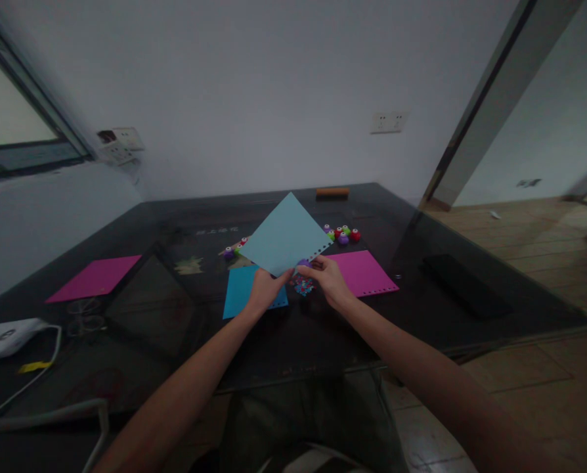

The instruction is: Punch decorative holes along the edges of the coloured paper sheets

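Pale sheet (pixel 287 235) is pinched by left hand (pixel 265 289) | purple piece (pixel 304 263) is clamped in right hand (pixel 331 281), near sheet's holed edge | blue sheet (pixel 238 289) beneath left grip — edge best kept flat, steady

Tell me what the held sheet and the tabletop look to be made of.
Held sheet: matte paper or thin card, going by its smooth, unshiny face and row of edge holes; plastic is possible. Tabletop: dark and glossy, perhaps glass or lacquered wood, as it shows dim reflections.

Faint Chinese lettering (pixel 217 230) on dark tabletop (pixel 323 341), "上" legible, rest blurred
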`<control>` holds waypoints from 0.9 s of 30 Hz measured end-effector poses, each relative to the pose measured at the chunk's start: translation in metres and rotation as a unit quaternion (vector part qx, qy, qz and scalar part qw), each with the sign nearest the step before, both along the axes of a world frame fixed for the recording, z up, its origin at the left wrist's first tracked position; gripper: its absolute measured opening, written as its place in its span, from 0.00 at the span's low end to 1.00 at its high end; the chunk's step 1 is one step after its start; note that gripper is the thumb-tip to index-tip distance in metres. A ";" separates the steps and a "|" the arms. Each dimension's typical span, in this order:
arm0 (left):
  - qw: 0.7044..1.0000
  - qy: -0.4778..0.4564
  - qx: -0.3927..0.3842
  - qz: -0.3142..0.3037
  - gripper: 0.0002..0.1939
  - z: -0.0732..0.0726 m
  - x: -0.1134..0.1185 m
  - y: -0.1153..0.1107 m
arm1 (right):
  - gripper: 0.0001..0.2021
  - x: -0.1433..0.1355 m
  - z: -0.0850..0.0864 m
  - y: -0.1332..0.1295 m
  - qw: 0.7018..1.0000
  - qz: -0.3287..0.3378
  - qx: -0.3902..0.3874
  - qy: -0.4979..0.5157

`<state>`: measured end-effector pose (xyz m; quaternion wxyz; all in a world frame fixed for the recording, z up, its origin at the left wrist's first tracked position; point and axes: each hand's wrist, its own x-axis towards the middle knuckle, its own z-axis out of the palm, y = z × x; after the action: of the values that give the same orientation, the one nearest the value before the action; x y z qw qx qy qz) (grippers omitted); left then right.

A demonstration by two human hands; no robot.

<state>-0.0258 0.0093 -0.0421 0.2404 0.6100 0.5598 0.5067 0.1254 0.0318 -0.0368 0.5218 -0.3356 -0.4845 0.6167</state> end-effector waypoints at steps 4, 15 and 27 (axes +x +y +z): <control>1.000 -0.018 0.006 -0.013 0.10 0.000 0.001 -0.001 | 0.15 0.000 0.000 0.001 1.000 -0.002 0.002 0.002; 1.000 -0.015 0.007 -0.023 0.10 -0.006 0.004 -0.001 | 0.16 0.001 -0.001 0.002 1.000 0.008 0.010 -0.019; 1.000 -0.009 0.004 -0.012 0.10 -0.005 0.004 -0.002 | 0.17 0.001 -0.001 0.003 1.000 0.016 0.009 -0.023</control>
<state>-0.0214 0.0078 -0.0467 0.2489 0.6131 0.5480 0.5117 0.1262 0.0350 -0.0383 0.5034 -0.3376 -0.5072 0.6127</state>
